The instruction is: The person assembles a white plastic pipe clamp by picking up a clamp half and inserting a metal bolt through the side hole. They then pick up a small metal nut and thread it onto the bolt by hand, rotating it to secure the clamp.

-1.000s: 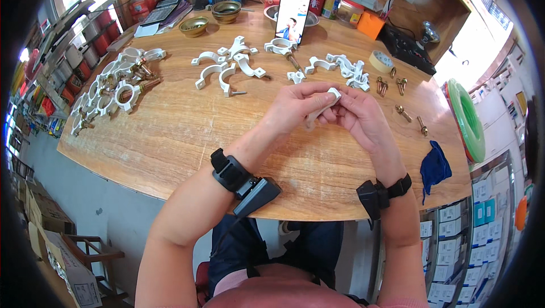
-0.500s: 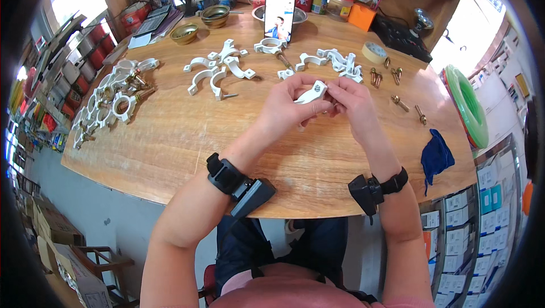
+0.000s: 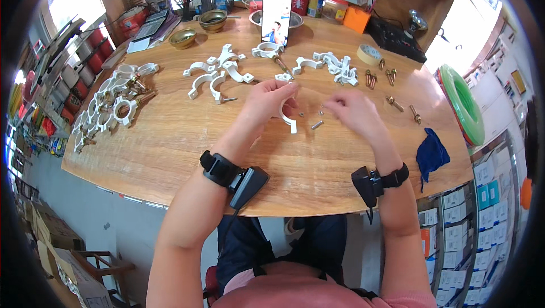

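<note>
My left hand [image 3: 271, 99] holds a white curved plastic clamp half [image 3: 287, 119] just above the wooden table [image 3: 170, 149]. My right hand [image 3: 352, 112] hovers to the right of it with fingers pinched near small loose parts: a short bolt [image 3: 317, 124] and nuts [image 3: 321, 112] lying on the table between the hands. Whether the right fingers hold anything I cannot tell. More white clamp halves [image 3: 218, 72] lie beyond my left hand, and another heap of clamp halves [image 3: 335, 65] beyond my right.
Assembled white clamps with bolts [image 3: 110, 106] are piled at the left edge. Brass bolts [image 3: 392, 89] lie at the right, with a tape roll [image 3: 369, 53], a blue cloth [image 3: 431, 152] and a green hose coil [image 3: 460, 103]. An upright phone [image 3: 276, 19] and bowls [image 3: 198, 28] stand at the back.
The hands have separated: the right hand let go of the clamp and moved right and down toward the table. The left hand keeps the clamp half.
</note>
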A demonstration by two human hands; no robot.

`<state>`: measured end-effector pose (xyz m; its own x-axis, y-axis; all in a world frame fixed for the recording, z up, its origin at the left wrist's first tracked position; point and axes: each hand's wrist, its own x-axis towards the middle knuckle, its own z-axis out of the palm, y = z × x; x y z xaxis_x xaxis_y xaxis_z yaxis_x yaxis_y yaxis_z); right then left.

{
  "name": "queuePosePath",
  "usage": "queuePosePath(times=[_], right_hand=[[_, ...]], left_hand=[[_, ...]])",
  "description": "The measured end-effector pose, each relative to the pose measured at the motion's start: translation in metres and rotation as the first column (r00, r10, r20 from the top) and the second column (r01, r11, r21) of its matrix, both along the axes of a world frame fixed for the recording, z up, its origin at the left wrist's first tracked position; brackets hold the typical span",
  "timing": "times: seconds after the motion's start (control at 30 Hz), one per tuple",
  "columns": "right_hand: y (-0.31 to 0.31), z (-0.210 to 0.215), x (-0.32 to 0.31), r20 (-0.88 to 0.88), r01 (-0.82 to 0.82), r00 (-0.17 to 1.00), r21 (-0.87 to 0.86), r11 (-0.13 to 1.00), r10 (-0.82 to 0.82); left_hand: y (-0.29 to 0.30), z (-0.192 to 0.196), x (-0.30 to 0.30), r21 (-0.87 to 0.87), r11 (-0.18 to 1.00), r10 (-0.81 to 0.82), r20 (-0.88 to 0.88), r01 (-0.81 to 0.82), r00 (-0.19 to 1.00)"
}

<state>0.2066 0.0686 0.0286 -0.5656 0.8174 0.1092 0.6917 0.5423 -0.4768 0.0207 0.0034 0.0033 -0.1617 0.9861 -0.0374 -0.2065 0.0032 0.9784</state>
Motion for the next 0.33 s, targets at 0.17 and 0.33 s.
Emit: queuePosePath(times=[0.17, 0.33], right_hand=[[0.009, 0.039, 0.004, -0.135, 0.064, 0.987, -0.144, 0.988, -0.083], [0.036, 0.082, -0.022, -0.303, -0.076, 0.95, 0.011, 0.997, 0.075]], left_hand=[[0.012, -0.014, -0.018, -0.111, 0.993, 0.007, -0.264, -0.037, 0.964], [0.011, -0.022, -0.023, -0.001, 0.994, 0.087, -0.632, -0.113, 0.77]])
